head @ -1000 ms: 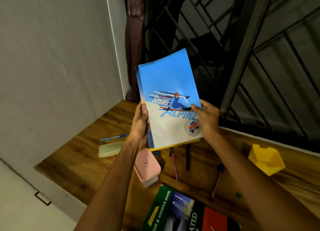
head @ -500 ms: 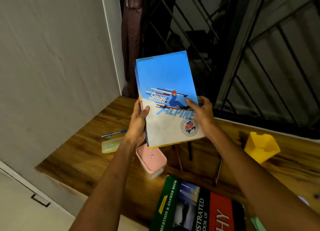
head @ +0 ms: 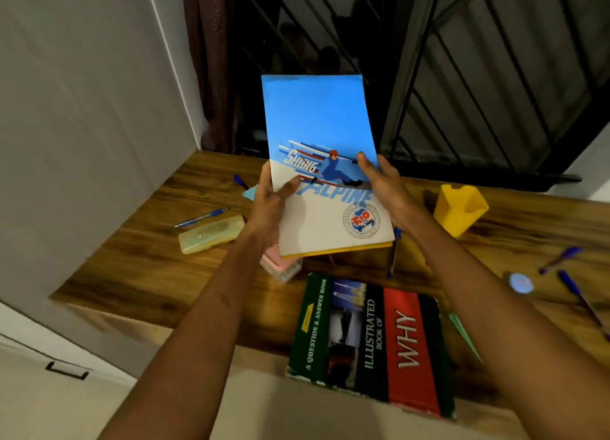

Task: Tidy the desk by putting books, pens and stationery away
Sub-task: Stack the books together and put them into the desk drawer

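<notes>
Wood-grain table [head: 138, 261] runs beneath a barred window [head: 495, 76], with a pale wall on the left. Farthest left lie a blue pen [head: 201, 217] and, just beside it, a translucent yellow-green case [head: 211, 234]. Next comes the left hand [head: 270, 201], thumb across the front cover and fingers behind, gripping a blue exercise book [head: 320, 135] (skier artwork, lettering "ALPINE") held up above the table. A pink box [head: 280, 264] sits partly hidden below it. Nearer the table's front edge lies a thick hardback [head: 369, 340] titled "Illustrated Book of Why". The right hand [head: 383, 185] clasps the exercise book's right edge. Further right stand a yellow holder [head: 460, 210] and scattered blue pens [head: 561, 258].
</notes>
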{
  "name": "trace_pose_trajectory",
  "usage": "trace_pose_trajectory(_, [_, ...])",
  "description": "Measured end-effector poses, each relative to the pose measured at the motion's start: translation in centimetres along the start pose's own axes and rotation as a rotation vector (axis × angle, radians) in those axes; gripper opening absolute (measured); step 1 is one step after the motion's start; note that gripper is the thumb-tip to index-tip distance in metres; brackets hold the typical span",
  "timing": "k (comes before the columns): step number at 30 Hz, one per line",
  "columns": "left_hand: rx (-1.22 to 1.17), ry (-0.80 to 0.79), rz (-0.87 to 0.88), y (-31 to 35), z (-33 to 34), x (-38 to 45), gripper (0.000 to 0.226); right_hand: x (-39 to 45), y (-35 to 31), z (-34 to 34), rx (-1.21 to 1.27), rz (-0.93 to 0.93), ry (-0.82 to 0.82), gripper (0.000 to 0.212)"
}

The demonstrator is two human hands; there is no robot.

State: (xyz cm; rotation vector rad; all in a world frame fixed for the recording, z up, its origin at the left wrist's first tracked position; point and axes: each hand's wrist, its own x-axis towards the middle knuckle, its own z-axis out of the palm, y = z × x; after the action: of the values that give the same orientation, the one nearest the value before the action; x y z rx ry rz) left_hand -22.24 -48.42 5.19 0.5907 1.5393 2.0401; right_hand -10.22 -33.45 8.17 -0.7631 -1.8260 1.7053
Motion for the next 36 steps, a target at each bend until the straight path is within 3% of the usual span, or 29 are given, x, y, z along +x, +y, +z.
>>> trace_pose_trajectory(8, [0.025, -0.011, 0.007, -2.0, 1.1, -2.9, 0.045, -5.5, 3.0, -3.2, 0.014, 0.195, 0.001, 0.022])
trace_pose_trajectory(11, [0.026, -0.014, -0.005, -2.7, 1.3, -4.2, 0.043, -7.7, 4.0, -3.7, -0.034, 0.224, 0.201, 0.038])
trace_pose_trajectory(13, [0.015, -0.014, -0.012, -3.1, 1.0, -5.1, 0.042, -9.1, 5.4, -4.2, -0.157, 0.338, 0.397, 0.049])
trace_pose_trajectory(14, [0.001, -0.009, -0.027, -3.3, 0.8, -5.6, 0.041, -9.9, 6.3, -4.5, -0.175, 0.438, 0.414, 0.046])
trace_pose_trajectory(18, [-0.002, 0.032, -0.095, -4.3, -0.2, -7.8, 0.041, -14.1, 10.0, -5.8, -0.325, 0.725, 0.204, 0.03])
trace_pose_trajectory(21, [0.0, 0.013, -0.116, -4.4, -0.9, -8.8, 0.038, -17.5, 11.1, -6.2, -0.552, 0.78, 0.102, 0.054])
trace_pose_trajectory(24, [0.013, -0.007, -0.158, -3.9, -1.0, -9.6, 0.043, -20.1, 10.6, -5.6, -0.451, 0.964, 0.0, 0.072])
trace_pose_trajectory(27, [0.012, -0.033, -0.183, -3.5, -0.9, -10.5, 0.047, -22.1, 10.3, -4.3, -0.37, 1.037, -0.011, 0.072])
trace_pose_trajectory(30, [0.014, -0.063, -0.197, -3.2, -1.1, -11.2, 0.049, -23.8, 10.9, -2.2, -0.491, 0.89, 0.208, 0.055])
trace_pose_trajectory(32, [0.016, -0.09, -0.185, -3.1, -1.1, -11.5, 0.048, -24.4, 11.6, -0.7, -0.429, 0.768, 0.405, 0.048])
trace_pose_trajectory(34, [0.012, -0.106, -0.178, -3.0, -1.1, -11.8, 0.048, -25.0, 12.9, 0.5, -0.153, 0.729, 0.635, 0.038])
trace_pose_trajectory(36, [0.021, -0.093, -0.178, -2.9, -1.1, -12.0, 0.048, -25.5, 14.3, 1.7, 0.359, 0.746, 0.777, 0.023])
